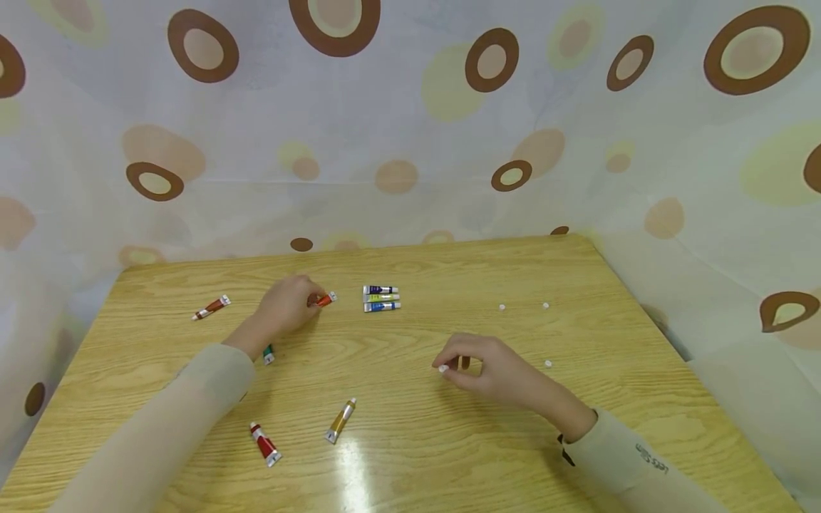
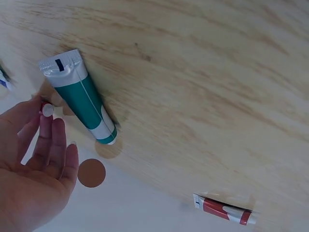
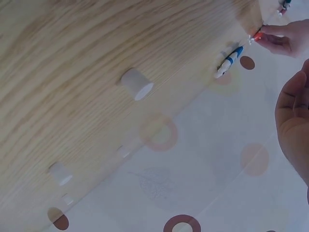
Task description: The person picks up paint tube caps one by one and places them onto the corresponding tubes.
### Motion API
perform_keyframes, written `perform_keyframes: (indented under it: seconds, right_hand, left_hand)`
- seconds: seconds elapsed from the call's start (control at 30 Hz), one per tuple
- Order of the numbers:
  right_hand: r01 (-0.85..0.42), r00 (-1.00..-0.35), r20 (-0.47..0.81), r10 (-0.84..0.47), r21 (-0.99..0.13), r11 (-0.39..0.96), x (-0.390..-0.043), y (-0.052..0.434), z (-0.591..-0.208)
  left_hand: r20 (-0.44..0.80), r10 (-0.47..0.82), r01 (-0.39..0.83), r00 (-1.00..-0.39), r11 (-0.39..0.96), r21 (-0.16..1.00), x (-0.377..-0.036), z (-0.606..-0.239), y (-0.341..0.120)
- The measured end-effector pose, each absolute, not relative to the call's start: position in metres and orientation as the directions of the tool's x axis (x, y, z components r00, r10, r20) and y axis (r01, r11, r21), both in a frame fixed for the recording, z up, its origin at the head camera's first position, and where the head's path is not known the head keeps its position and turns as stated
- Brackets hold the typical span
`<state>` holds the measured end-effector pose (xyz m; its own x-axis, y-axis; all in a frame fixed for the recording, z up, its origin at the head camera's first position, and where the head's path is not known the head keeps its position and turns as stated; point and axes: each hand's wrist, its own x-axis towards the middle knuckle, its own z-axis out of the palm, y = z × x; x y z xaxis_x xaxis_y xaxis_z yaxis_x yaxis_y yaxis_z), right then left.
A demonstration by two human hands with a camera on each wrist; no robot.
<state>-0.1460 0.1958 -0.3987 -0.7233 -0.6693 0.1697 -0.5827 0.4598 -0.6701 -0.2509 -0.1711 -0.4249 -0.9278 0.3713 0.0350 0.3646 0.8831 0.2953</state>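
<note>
My left hand (image 1: pixel 290 303) holds an orange paint tube (image 1: pixel 326 299) above the far left part of the table, its crimped end pointing right. In the left wrist view a round whitish tip (image 2: pixel 48 110) shows between thumb and finger. Beneath my left forearm lies a green paint tube (image 2: pixel 84 104), partly covered in the head view. Right of that hand, purple, yellow and blue paint tubes (image 1: pixel 382 307) lie side by side. Between thumb and forefinger, my right hand (image 1: pixel 490 367) pinches a small white cap (image 1: pixel 443 368) over the middle of the table.
Three white caps (image 1: pixel 548 363) are scattered right of my right hand. A brown-red tube (image 1: pixel 212 308) lies far left; a red tube (image 1: pixel 265 444) and a gold tube (image 1: pixel 341 421) lie nearer. A patterned curtain (image 1: pixel 398 128) surrounds the wooden table (image 1: pixel 410 470) at the back and sides.
</note>
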Motion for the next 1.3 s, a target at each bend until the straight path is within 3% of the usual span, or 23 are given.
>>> perform_keyframes:
  seconds: [0.8, 1.3]
  right_hand:
    - [-0.633, -0.714, 0.263, -0.648, -0.637, 0.44, -0.156, 0.201, -0.394]
    - [-0.639, -0.731, 0.313, -0.607, -0.625, 0.448, -0.157, 0.204, -0.392]
  left_hand:
    - [0.089, 0.364, 0.364, -0.927, 0.822, 0.437, -0.243, -0.415, -0.169]
    - [0.195, 0.39, 0.432, -0.9, 0.741, 0.514, -0.222, -0.405, -0.168]
